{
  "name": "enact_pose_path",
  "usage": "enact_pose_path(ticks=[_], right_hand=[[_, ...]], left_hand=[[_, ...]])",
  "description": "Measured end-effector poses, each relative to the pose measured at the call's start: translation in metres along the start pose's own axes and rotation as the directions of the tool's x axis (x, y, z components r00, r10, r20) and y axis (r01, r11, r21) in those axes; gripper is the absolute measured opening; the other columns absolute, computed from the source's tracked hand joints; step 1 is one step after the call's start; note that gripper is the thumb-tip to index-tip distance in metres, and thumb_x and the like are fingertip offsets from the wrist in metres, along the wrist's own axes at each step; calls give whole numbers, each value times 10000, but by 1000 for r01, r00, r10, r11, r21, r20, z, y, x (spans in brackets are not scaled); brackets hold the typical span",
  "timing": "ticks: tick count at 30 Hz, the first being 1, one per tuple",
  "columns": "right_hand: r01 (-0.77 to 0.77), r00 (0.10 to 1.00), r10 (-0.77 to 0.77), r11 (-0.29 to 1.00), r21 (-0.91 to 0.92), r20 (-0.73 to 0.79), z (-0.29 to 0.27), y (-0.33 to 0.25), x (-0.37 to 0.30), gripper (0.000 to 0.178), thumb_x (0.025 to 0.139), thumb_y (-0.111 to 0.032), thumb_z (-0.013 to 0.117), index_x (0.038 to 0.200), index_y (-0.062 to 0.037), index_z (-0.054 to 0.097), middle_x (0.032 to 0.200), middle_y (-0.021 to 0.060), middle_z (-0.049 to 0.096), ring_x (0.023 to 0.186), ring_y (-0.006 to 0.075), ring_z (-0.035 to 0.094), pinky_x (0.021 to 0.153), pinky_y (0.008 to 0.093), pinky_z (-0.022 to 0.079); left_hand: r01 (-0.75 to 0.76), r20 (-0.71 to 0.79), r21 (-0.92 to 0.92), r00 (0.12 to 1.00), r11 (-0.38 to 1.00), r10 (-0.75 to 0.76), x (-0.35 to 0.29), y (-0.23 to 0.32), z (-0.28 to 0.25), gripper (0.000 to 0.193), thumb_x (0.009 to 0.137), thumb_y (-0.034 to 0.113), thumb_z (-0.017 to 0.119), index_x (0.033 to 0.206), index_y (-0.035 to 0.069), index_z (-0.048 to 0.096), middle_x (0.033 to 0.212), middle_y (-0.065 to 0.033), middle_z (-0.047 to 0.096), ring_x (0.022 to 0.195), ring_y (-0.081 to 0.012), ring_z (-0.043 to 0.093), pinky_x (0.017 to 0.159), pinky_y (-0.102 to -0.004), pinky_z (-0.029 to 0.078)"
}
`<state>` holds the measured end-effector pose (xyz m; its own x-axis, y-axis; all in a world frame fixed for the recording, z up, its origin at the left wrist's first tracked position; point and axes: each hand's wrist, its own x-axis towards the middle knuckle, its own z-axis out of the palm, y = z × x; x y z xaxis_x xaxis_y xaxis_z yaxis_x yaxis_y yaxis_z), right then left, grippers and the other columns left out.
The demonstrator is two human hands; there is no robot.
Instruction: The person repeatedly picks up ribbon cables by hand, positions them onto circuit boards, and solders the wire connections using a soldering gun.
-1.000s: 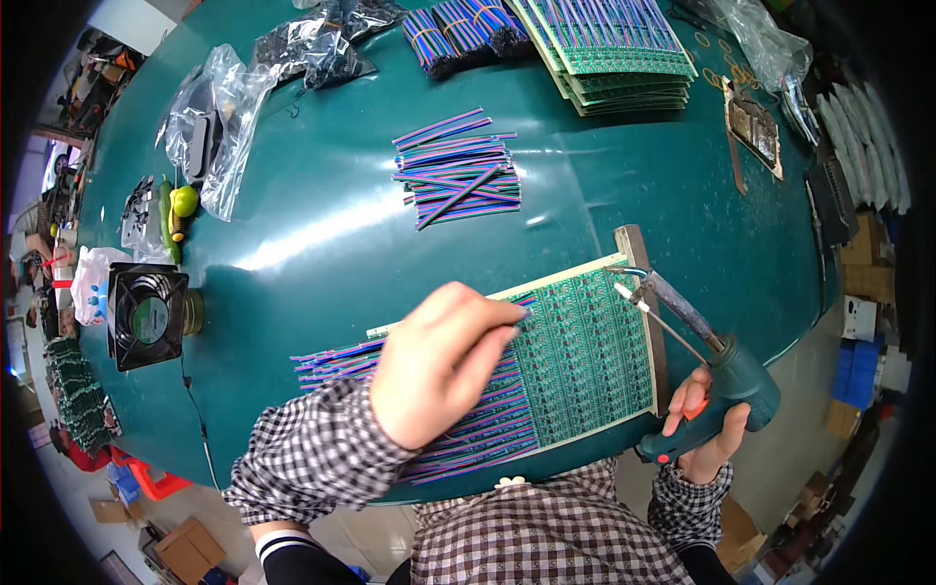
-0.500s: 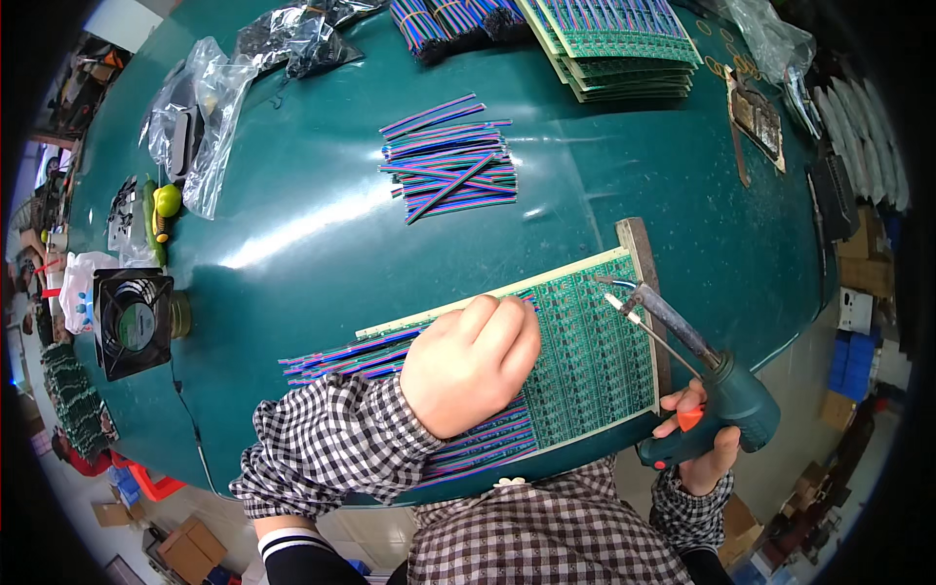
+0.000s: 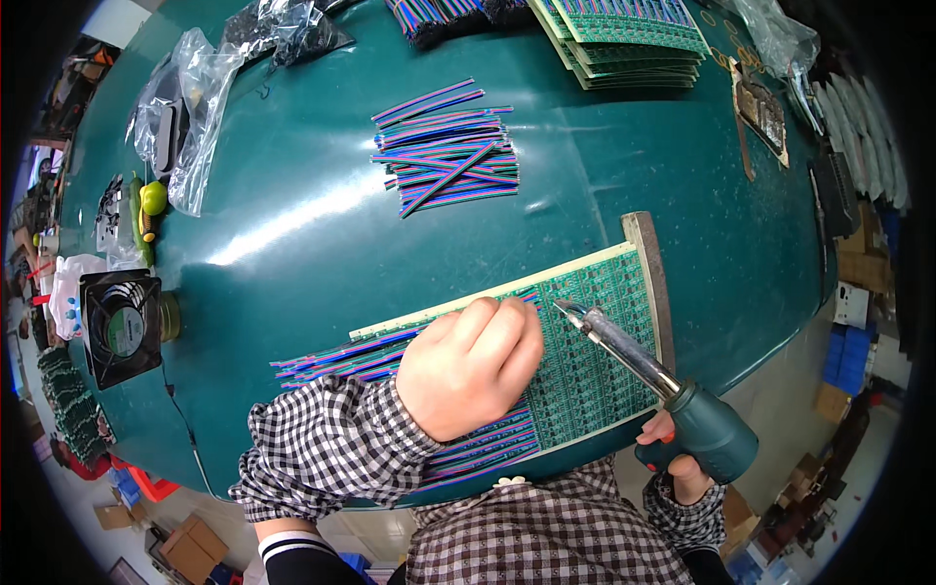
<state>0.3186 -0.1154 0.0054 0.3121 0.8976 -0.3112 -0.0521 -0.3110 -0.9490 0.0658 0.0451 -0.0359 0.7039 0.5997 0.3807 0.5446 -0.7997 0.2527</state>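
- Under the room's light, a glossy green desk (image 3: 292, 263) carried the work, with a black fan (image 3: 122, 327) toward its left edge.
- A green circuit board panel (image 3: 595, 361) lay at the desk's near edge, beside a bar (image 3: 647, 283) along its right end.
- The work looked partly done: striped ribbon wires (image 3: 322, 361) covered the panel's left part, while the columns to the right were bare.
- Beyond the panel lay a pile of loose wires (image 3: 453, 161); a stack of panels (image 3: 639, 58) stood farther back.
- The left hand (image 3: 473, 366) was curled over the wired part; its fingertips were hidden, so its grip could not be told.
- The right hand (image 3: 678, 463) was closed around a green soldering gun (image 3: 712, 429), its tip near the left fingers; contact with the panel was unclear.
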Motion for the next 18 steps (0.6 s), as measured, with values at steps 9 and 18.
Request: enact_pose_path(ticks=[9, 18], right_hand=[[153, 986, -129, 947, -284, 102, 5, -3, 8, 544, 762, -567, 885, 894, -49, 778, 866, 29, 775, 818, 199, 714, 790, 364, 550], [138, 988, -112, 956, -259, 110, 8, -5, 12, 543, 749, -544, 902, 914, -41, 782, 871, 38, 771, 847, 206, 716, 809, 355, 555]], left_hand=[[-55, -44, 21, 997, 998, 56, -2, -2, 2, 375, 718, 182, 628, 1036, -15, 659, 1008, -95, 598, 847, -186, 598, 683, -281, 512], [5, 9, -31, 1000, 1000, -5, 0, 0, -3, 330, 749, 96, 715, 1062, -10, 716, 1025, -93, 622, 858, -208, 662, 706, -315, 565]])
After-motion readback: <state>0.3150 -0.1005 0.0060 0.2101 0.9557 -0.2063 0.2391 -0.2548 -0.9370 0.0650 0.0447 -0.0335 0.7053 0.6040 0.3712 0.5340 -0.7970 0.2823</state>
